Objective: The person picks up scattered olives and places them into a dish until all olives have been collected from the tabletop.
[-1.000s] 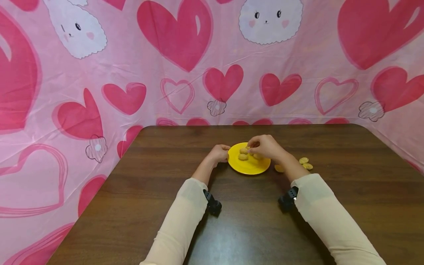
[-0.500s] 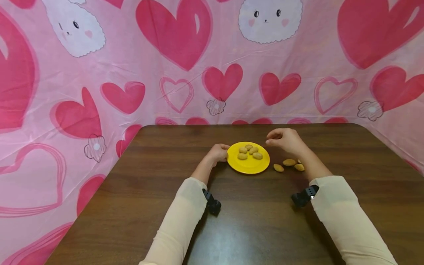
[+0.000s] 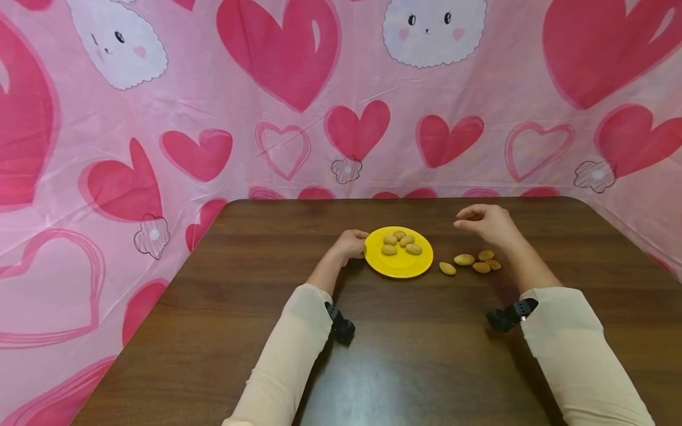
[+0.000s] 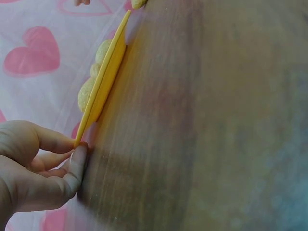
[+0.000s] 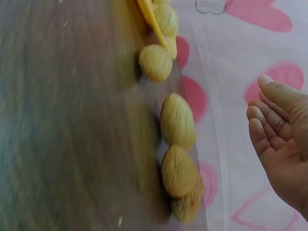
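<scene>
Right hand (image 3: 489, 223) shifted rightward, loosely relaxed, beyond nut-like pieces (image 3: 464, 260), left hand (image 3: 350, 245) pinching yellow plate (image 3: 402, 267)

One yellow plate (image 3: 399, 268) holds five tan ovals (image 3: 389, 249), with seemingly five loose ovals (image 3: 464, 259) where some overlap.

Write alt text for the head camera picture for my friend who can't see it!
A person's left hand grips the edge of a yellow plate holding five tan, nut-like lumps. Five more lumps lie on the brown table, right of the plate, near the raised, empty right hand.
</scene>
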The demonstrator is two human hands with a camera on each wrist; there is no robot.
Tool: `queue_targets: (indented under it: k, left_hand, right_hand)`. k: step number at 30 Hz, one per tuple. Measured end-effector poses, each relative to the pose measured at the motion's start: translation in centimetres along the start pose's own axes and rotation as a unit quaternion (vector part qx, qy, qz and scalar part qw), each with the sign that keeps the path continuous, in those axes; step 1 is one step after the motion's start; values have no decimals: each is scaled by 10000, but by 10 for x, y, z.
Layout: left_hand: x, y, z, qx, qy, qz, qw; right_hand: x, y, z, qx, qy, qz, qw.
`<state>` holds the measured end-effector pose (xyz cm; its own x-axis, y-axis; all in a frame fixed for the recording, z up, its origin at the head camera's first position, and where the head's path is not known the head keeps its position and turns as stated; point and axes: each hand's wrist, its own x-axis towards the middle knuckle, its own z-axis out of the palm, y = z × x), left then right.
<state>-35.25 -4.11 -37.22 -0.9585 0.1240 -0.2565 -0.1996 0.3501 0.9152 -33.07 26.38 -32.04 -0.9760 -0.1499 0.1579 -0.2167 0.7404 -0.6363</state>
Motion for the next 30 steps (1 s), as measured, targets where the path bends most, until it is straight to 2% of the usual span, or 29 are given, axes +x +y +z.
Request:
queue_targets:
  k: [7,10,18,25,30]
  left_hand:
    - [1,-1,0,-40,-1,4,10000]
    - [1,0,1,-41,-19,-1,10000]
    - [1,2,0,-7,-39,13,10000]
    - [1,1,-1,-31,-79,8,10000]
    - [0,0,-1,-42,-84,6,10000]
  right_hand:
    - [-11,14,-4,342,475,249,9980]
    - [-15,19,-8,323,479,364,9977]
    - [-22,33,-19,-7,43,467,9989]
    - [-26,46,-23,365,-689,931,9926]
    - [-25,52,-24,-110,-866,690,9938]
